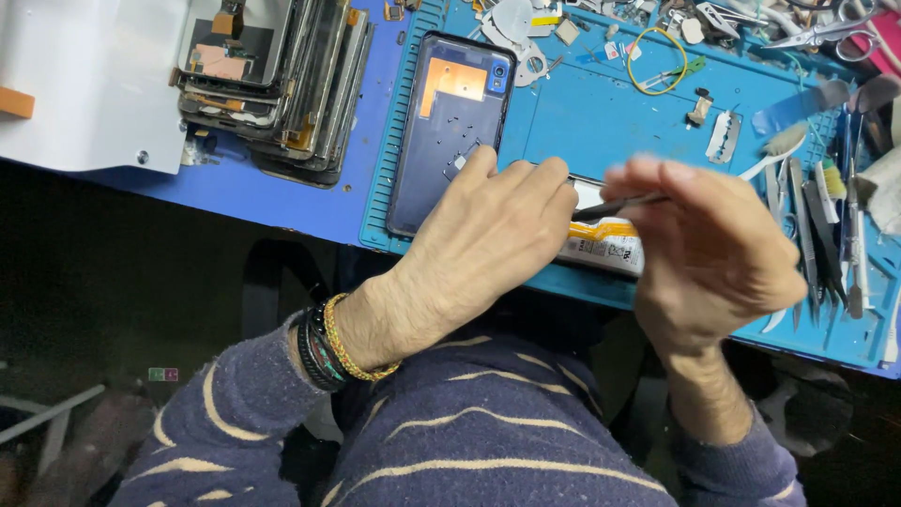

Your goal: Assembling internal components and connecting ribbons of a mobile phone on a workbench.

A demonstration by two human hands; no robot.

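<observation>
Head view | left hand (488, 239) flat, hiding phone (605, 239) | blurred right hand (709, 249) fingers pinch tool (615, 205)

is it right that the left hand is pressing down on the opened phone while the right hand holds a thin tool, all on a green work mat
Not quite: the work mat is blue, not green, as the head view shows. The rest holds: the left hand presses on the opened phone while the right hand holds a thin tool.

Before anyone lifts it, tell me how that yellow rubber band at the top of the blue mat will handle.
The rubber band is a thin loop lying flat on the mat, so it would probably flop and lose its shape when lifted. It looks very light. Small parts lie close by, so dragging it might snag or shift them.
</observation>
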